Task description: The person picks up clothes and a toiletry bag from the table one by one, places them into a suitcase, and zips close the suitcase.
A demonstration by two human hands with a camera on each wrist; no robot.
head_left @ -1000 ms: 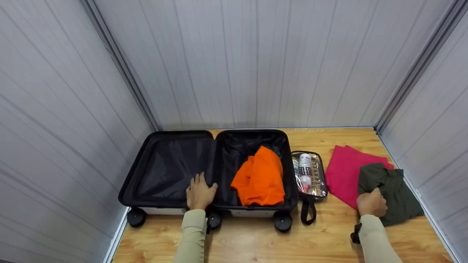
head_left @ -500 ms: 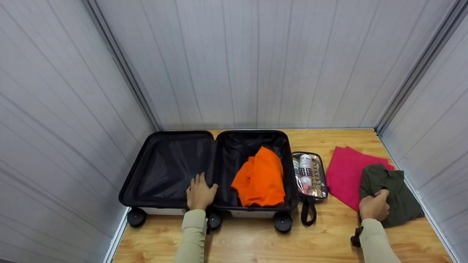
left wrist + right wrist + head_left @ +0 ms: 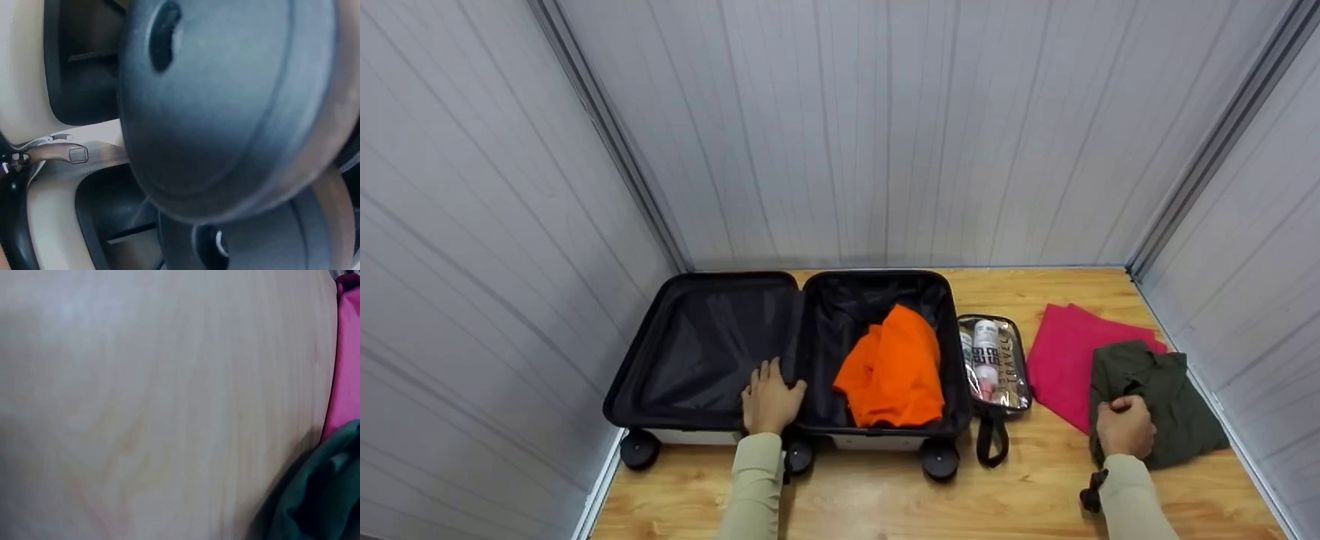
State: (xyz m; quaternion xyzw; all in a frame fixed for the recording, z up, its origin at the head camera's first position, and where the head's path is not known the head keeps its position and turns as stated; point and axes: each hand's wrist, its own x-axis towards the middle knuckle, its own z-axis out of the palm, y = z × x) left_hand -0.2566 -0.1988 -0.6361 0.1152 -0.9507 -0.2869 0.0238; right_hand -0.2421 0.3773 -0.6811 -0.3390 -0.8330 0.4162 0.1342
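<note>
An opened black-lined suitcase (image 3: 802,360) lies flat on the floor, with an orange garment (image 3: 896,371) in its right half. My left hand (image 3: 772,401) rests with extended fingers on the suitcase's near edge, close to the middle fold. In the left wrist view, dark suitcase wheels (image 3: 225,107) fill most of the picture and the hand is not seen. At the right, the curled fingers of my right hand (image 3: 1126,427) pinch the near left part of a folded dark green shirt (image 3: 1177,401). Its cloth (image 3: 323,495) bulges in the right wrist view's lower corner.
A pink folded cloth (image 3: 1069,356) lies partly under the green shirt. Between it and the suitcase is a clear travel pouch (image 3: 1011,375) with bottles (image 3: 985,345) inside and a black strap (image 3: 992,442). Grey panel walls (image 3: 885,135) enclose the wooden floor (image 3: 900,502).
My right hand rose slightly at the fingers, then drew back down. The green shirt's left edge shifted right, then back left. My left hand stays in place.
</note>
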